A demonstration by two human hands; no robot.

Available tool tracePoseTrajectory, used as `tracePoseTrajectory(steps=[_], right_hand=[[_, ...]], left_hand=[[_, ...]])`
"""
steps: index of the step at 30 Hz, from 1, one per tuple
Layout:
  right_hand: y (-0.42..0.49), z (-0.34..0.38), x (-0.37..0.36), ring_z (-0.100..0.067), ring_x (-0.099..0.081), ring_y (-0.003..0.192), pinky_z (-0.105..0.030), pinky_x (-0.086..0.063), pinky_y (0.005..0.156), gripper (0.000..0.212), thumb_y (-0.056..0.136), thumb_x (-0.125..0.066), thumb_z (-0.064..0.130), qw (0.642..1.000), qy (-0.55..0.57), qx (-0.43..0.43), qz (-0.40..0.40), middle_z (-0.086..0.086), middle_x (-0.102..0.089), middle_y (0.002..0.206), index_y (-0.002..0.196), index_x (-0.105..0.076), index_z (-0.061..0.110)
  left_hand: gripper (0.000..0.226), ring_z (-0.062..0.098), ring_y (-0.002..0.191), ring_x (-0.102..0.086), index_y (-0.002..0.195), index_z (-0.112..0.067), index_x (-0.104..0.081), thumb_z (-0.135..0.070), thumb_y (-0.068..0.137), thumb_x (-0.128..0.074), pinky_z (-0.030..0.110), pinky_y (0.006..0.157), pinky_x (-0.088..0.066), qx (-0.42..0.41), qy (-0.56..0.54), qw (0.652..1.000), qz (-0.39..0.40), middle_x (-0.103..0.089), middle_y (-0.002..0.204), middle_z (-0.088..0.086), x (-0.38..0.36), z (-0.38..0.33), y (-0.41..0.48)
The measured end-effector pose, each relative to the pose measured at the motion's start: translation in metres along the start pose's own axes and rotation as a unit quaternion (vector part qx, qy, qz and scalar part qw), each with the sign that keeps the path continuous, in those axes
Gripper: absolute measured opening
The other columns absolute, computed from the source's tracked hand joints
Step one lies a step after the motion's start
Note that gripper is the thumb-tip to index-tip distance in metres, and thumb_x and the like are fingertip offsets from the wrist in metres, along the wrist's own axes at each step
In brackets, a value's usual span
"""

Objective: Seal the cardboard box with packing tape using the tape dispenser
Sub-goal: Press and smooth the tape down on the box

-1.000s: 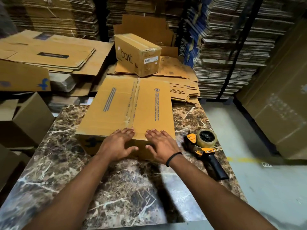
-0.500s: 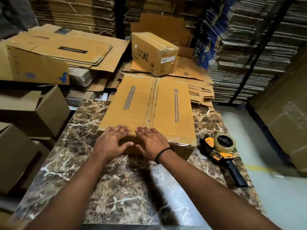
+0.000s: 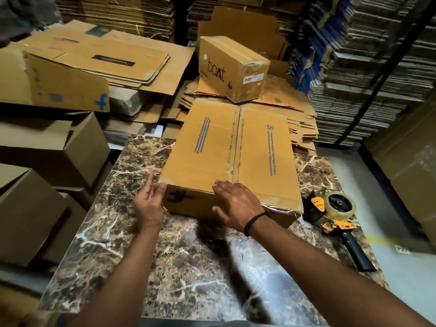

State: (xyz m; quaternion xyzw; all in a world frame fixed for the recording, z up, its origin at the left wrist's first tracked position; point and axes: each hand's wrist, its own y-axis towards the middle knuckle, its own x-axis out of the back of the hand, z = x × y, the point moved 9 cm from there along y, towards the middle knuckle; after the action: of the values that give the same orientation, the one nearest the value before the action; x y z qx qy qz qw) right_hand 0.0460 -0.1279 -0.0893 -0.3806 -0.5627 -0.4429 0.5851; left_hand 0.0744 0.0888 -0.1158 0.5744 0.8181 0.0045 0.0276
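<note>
- Brown corrugated cardboard box (image 3: 236, 156): lies with its flaps closed on the far half of the brown veined marble desk (image 3: 188, 267).
- Left hand (image 3: 149, 200): fingers straight, pressed flat against the box's near left corner.
- Right hand (image 3: 236, 204): fingers straight, palm down on the box's top near edge, at the centre seam.
- Yellow-and-black tape dispenser with clear roll (image 3: 335, 213): lies at the desk's right edge, just beside the box, apart from both hands.

Rear carton (image 3: 232, 67) is showing "boAt" in black, floor label (image 3: 402, 249) is reading "P2", and the blue print on the cardboard box (image 3: 212, 149) is proving illegible.
</note>
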Motion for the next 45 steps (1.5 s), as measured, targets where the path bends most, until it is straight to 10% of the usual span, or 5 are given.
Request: tracePoseTrajectory(steps=[10, 16, 22, 37, 45], right_hand=[[0.030, 0.034, -0.015, -0.029, -0.030, 0.141, -0.040, -0.018, 0.116, 0.066, 0.089, -0.053, 0.040, 0.999, 0.013, 0.028, -0.017, -0.009, -0.034, 0.152, 0.147, -0.032, 0.015], [0.029, 0.029, -0.017, -0.027, -0.035, 0.139, -0.039, -0.021, 0.114, 0.068, 0.085, -0.059, 0.036, 0.999, 0.009, 0.039, -0.026, -0.008, -0.038, 0.151, 0.146, -0.035, 0.015], [0.028, 0.031, -0.013, -0.026, -0.047, 0.129, -0.041, -0.035, 0.108, 0.056, 0.094, -0.038, 0.053, 0.997, -0.014, -0.001, -0.072, -0.004, -0.050, 0.142, 0.138, -0.047, 0.019], [0.056, 0.045, 0.001, -0.027, -0.056, 0.075, -0.035, -0.042, 0.064, 0.037, 0.076, -0.069, 0.054, 0.979, -0.069, -0.122, -0.150, -0.005, -0.060, 0.081, 0.080, -0.063, 0.018], [0.042, 0.101, -0.016, -0.028, -0.032, 0.140, -0.051, -0.016, 0.115, 0.063, 0.081, -0.049, 0.022, 0.989, -0.078, 0.049, -0.119, -0.009, -0.037, 0.151, 0.141, -0.036, 0.013]], left_hand=[[0.102, 0.037, 0.143, 0.002, 0.143, -0.007, 0.017, -0.082, 0.073, 0.010, 0.030, 0.110, 0.017, -0.052, 0.363, 0.926, 0.092, 0.021, 0.152, 0.017, -0.051, 0.061, -0.034], [0.073, 0.029, 0.139, -0.026, 0.149, -0.019, -0.014, -0.064, 0.092, -0.018, 0.050, 0.098, -0.045, -0.125, 0.245, 0.961, 0.022, 0.000, 0.158, -0.004, -0.038, 0.061, -0.028], [0.048, 0.019, 0.098, -0.064, 0.096, -0.017, -0.065, -0.057, 0.090, -0.038, 0.032, 0.084, -0.054, -0.020, 0.002, 0.992, -0.124, -0.067, 0.108, 0.006, 0.008, 0.045, -0.008], [0.023, 0.016, 0.087, -0.060, 0.102, -0.021, -0.054, -0.008, 0.085, -0.064, 0.035, 0.075, -0.056, -0.031, 0.097, 0.994, -0.025, -0.059, 0.094, -0.007, 0.008, 0.033, 0.019], [0.046, 0.016, 0.115, -0.056, 0.130, -0.025, -0.052, -0.016, 0.087, -0.061, 0.034, 0.090, -0.052, -0.086, 0.139, 0.984, 0.064, -0.055, 0.131, 0.001, 0.004, 0.034, 0.026]])
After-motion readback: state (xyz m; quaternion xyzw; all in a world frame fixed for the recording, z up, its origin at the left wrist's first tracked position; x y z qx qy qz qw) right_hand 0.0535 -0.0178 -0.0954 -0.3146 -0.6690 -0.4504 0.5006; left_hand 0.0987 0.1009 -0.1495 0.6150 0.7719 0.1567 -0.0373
